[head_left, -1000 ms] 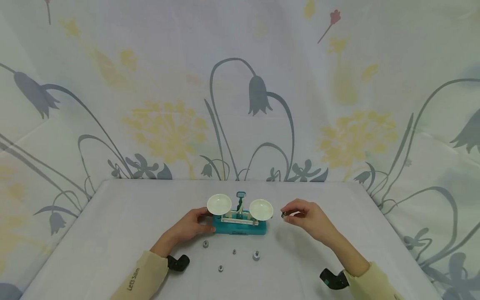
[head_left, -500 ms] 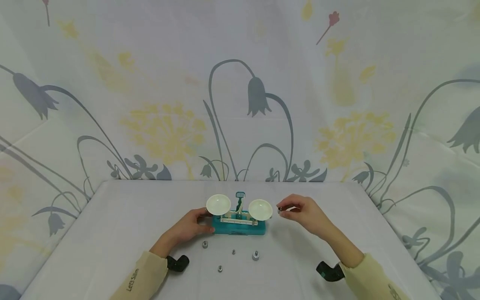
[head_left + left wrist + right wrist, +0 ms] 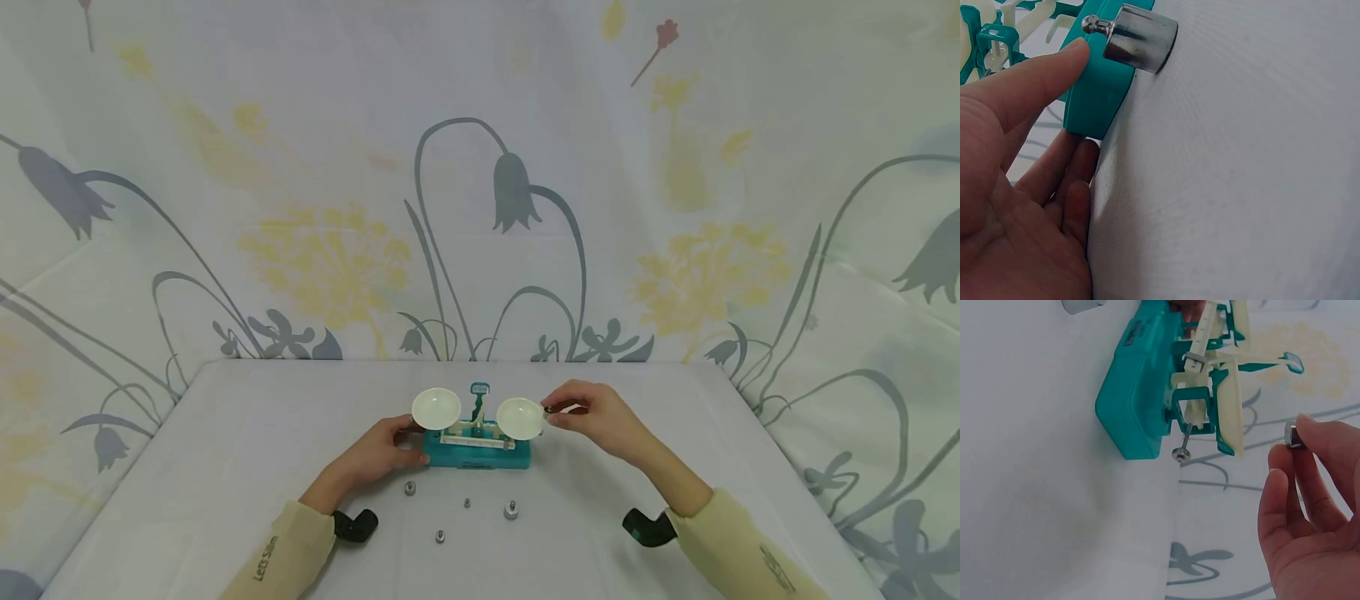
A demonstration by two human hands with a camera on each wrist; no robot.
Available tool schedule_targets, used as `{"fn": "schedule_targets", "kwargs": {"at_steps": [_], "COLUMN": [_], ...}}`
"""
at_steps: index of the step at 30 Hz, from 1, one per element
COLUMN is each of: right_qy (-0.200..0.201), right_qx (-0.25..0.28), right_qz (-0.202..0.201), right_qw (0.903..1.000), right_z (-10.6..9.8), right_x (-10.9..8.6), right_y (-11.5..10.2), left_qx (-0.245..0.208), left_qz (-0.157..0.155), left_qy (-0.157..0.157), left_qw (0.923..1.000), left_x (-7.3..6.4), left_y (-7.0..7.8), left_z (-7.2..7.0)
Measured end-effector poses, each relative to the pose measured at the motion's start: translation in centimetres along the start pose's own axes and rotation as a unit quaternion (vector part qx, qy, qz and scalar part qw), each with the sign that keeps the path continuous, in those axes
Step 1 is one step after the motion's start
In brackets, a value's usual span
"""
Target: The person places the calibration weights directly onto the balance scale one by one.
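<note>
A teal balance scale [image 3: 478, 457] with two off-white pans stands on the white table. My left hand [image 3: 378, 454] holds the left end of its base, thumb at the front, fingers behind; the left wrist view shows the thumb [image 3: 1035, 81] by the teal edge. Between thumb and fingertips, my right hand [image 3: 600, 421] pinches a small metal weight [image 3: 1292, 434]. It is just right of the right pan [image 3: 520, 418], at rim height and apart from it in the right wrist view. Neither that pan nor the left pan [image 3: 437, 408] has anything on it.
Several knobbed metal weights lie in front of the scale, among them a larger one [image 3: 511, 511] and a tiny one [image 3: 467, 503]. Another weight [image 3: 1142, 39] stands close to the base's front. A flower-printed cloth [image 3: 480, 250] hangs behind the table.
My right hand has moved left and slightly up with the pinched weight, from beside the scale to next to the right pan's rim. My left hand and the scale stay put.
</note>
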State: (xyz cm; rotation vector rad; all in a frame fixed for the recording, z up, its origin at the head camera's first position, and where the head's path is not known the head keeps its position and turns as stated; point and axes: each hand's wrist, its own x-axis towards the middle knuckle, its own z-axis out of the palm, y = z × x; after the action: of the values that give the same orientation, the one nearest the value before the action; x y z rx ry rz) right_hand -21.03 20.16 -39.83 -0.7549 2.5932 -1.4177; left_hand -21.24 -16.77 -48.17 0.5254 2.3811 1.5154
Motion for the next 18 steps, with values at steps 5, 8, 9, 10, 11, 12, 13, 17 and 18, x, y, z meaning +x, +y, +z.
{"fn": "schedule_targets", "kwargs": {"at_steps": [5, 8, 9, 10, 11, 12, 13, 17, 18], "right_qy": [-0.013, -0.019, -0.020, -0.021, -0.021, -0.022, -0.022, -0.024, -0.025], "right_qx": [0.008, 0.011, 0.009, 0.008, 0.005, 0.003, 0.002, 0.000, 0.001], "right_qz": [-0.005, -0.007, -0.008, -0.008, -0.008, -0.008, -0.008, -0.003, -0.003], "right_qw": [0.9999, 0.9997, 0.9997, 0.9997, 0.9997, 0.9997, 0.9997, 0.9997, 0.9997], "right_z": [0.0, 0.1, 0.1, 0.1, 0.1, 0.1, 0.1, 0.2, 0.2], "right_x": [0.5, 0.7, 0.8, 0.9, 1.1, 1.2, 1.3, 1.8, 1.9], "right_y": [0.1, 0.3, 0.4, 0.4, 0.5, 0.5, 0.5, 0.3, 0.3], "left_qx": [-0.003, -0.001, -0.002, -0.003, -0.002, -0.001, -0.002, 0.000, 0.001], "left_qz": [0.006, 0.004, 0.002, 0.000, -0.001, -0.002, -0.002, -0.001, -0.001], "left_qy": [0.001, -0.003, -0.003, -0.003, -0.003, -0.003, -0.003, -0.002, -0.002], "left_qw": [1.0000, 1.0000, 1.0000, 1.0000, 1.0000, 1.0000, 1.0000, 1.0000, 1.0000], "left_x": [-0.1, 0.0, 0.0, 0.0, 0.1, 0.1, 0.1, 0.2, 0.2], "left_y": [0.0, 0.0, 0.0, 0.0, -0.1, -0.2, -0.2, -0.4, -0.4], "left_z": [0.0, 0.0, 0.0, 0.0, 0.0, 0.0, 0.0, -0.1, -0.1]}}
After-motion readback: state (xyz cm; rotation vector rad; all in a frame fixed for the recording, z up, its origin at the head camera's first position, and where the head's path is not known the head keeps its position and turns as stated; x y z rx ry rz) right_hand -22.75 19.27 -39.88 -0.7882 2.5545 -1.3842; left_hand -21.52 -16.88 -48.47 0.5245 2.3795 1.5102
